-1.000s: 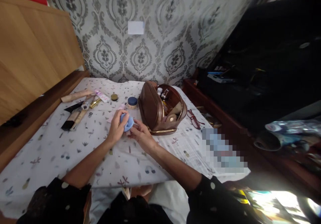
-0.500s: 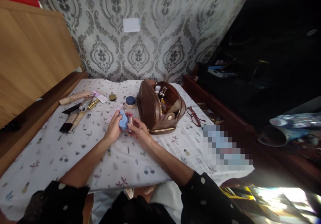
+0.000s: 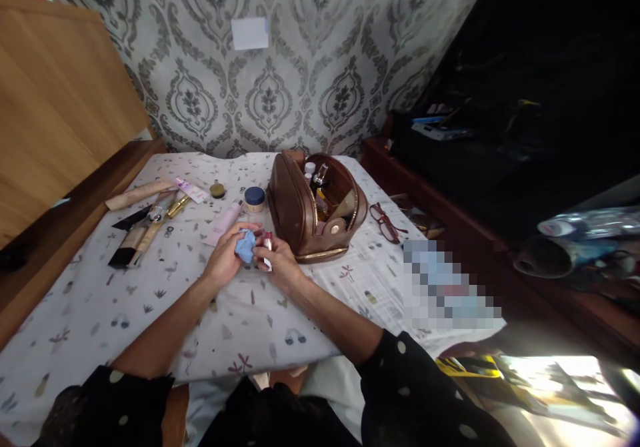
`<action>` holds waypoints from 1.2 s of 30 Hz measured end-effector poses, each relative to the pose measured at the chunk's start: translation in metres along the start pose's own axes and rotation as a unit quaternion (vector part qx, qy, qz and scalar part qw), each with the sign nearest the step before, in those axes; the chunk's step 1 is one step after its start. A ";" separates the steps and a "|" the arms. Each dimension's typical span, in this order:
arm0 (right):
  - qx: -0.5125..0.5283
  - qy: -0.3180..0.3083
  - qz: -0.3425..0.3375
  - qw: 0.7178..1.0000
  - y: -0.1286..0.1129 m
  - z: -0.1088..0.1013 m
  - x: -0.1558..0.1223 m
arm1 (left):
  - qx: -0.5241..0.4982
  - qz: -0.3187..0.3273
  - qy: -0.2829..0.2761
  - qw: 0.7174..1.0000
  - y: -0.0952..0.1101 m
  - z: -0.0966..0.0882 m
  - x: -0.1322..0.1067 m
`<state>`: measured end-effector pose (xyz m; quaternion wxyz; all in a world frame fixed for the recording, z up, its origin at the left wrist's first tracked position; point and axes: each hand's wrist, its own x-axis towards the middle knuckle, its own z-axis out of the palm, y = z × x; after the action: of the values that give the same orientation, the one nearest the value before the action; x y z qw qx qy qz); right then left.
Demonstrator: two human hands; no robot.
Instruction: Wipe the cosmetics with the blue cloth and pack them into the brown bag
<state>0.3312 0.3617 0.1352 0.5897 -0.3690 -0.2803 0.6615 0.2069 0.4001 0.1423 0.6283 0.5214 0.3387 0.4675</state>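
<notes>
My left hand [image 3: 223, 260] is closed around a crumpled blue cloth [image 3: 245, 246]. Close beside it, my right hand [image 3: 281, 264] pinches a small tube [image 3: 268, 249] with a red top and a pale lower part, perhaps a lip product. The cloth and the tube are side by side, and whether they touch is hard to tell. Just beyond the hands lie a pink squeeze tube [image 3: 225, 220] and a jar with a dark blue lid [image 3: 255, 197]. To the right stands an unzipped brown cosmetic bag [image 3: 290, 200] with several bottles inside.
On the left of the patterned cloth [image 3: 200, 340] lie several cosmetic tubes and bottles [image 3: 147, 223]. A small olive-lidded pot [image 3: 217, 189] sits behind them. Red-framed glasses [image 3: 386, 223] rest right of the bag. A wooden panel [image 3: 65, 107] borders the left side; wallpaper rises behind.
The small tube has turned in my right hand, showing its pale side. My left fingers have shifted around the cloth. The whole view has moved slightly.
</notes>
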 end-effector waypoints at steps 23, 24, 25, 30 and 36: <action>0.040 0.000 -0.046 0.998 -0.006 0.003 -0.007 | 0.179 -0.027 -0.094 0.979 0.028 -0.041 0.009; 0.026 -0.005 -0.057 0.998 -0.006 0.003 -0.008 | 0.186 -0.022 -0.093 0.978 0.028 -0.041 0.009; 0.012 -0.009 -0.068 0.998 -0.006 0.003 -0.008 | 0.193 -0.017 -0.094 0.977 0.028 -0.039 0.008; -0.049 -0.013 -0.081 0.995 -0.001 0.003 -0.007 | 0.211 0.021 -0.079 0.974 0.027 -0.031 0.002; -0.063 -0.002 -0.081 0.995 0.004 0.001 -0.003 | 0.220 0.007 -0.102 0.970 0.020 -0.026 0.001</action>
<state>0.3284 0.3586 0.1329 0.6166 -0.3801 -0.3517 0.5930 0.1787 0.4099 0.1559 0.5262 0.6943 0.3639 0.3298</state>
